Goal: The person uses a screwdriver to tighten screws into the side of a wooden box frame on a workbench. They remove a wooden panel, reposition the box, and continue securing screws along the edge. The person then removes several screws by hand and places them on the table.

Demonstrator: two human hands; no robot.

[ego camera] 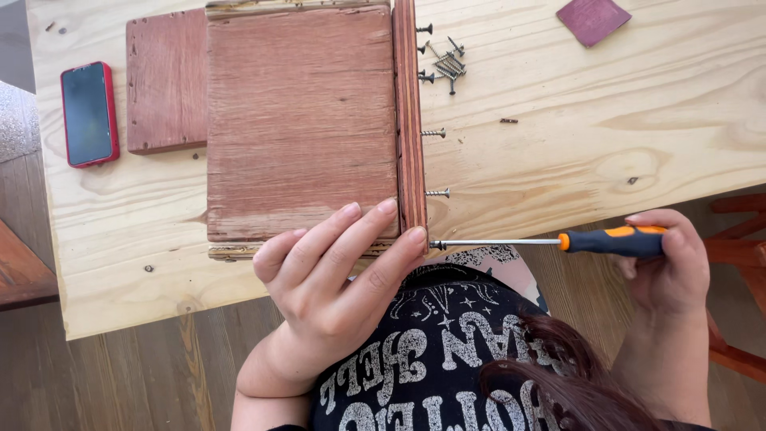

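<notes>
My left hand point(331, 275) presses its fingers on the near right corner of a reddish wooden box point(303, 120), holding its upright side board point(410, 112). My right hand point(666, 263) grips a screwdriver point(550, 241) with a black and orange handle. The long metal shaft lies level, and its tip meets the side board at the near corner, right by my left index fingertip. Two screws point(436, 162) stick halfway out of the same board further along.
The box sits on a pale wooden table point(598, 136). Several loose screws point(445, 62) lie beside the box at the far end. A red phone point(88, 113) and a flat reddish board point(166, 80) lie on the left, a piece of dark red sandpaper point(593, 19) at the far right.
</notes>
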